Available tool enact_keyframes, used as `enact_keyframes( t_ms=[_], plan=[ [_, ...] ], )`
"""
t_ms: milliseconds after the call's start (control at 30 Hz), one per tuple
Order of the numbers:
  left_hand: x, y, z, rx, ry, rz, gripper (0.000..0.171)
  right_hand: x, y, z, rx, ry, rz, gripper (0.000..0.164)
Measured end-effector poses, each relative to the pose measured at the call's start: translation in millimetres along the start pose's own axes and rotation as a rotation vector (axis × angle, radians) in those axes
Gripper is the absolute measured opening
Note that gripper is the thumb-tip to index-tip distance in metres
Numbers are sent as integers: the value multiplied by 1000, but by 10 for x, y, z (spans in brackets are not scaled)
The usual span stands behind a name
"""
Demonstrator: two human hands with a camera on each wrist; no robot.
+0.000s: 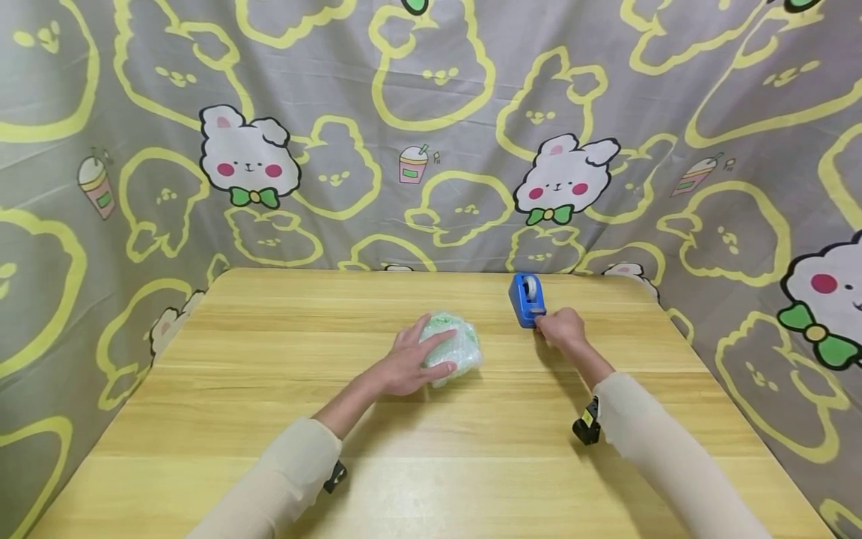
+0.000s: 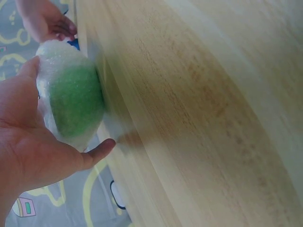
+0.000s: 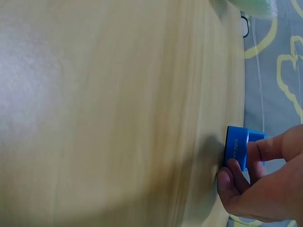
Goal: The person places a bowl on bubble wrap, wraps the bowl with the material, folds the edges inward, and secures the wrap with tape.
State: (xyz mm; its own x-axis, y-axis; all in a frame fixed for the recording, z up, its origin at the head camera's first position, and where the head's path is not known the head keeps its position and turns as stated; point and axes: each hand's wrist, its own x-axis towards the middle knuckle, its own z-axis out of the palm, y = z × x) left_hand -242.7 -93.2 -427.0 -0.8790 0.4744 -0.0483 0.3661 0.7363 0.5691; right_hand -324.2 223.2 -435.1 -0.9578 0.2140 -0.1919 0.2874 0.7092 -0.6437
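A bundle in clear bubble wrap, green showing through it, lies near the middle of the wooden table. My left hand holds it with fingers spread and bent over its top and side. In the left wrist view the green bundle sits between thumb and fingers. Farther right stands a blue tape dispenser with a roll of clear tape in it. My right hand pinches with thumb and forefinger at the cutter end of the dispenser; the tape between the fingertips is hidden.
The pale wooden table reaches back to a grey curtain with yellow outlines and white rabbits, which also closes off both sides. A small black camera mount hangs at the right sleeve, another at the left.
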Motion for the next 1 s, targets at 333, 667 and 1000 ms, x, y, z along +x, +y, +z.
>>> enact_keyframes(
  t_ms=[333, 667, 1000],
  plan=[
    [3, -19, -4, 0, 4, 0, 62, 19, -52, -25, -25, -15, -4, 29],
    [-6, -22, 2, -18, 4, 4, 62, 13, 20, -23, 6, -26, -17, 20],
    [7, -9, 15, -10, 3, 6, 62, -131, -10, -143, 149, -197, -45, 33]
  ],
)
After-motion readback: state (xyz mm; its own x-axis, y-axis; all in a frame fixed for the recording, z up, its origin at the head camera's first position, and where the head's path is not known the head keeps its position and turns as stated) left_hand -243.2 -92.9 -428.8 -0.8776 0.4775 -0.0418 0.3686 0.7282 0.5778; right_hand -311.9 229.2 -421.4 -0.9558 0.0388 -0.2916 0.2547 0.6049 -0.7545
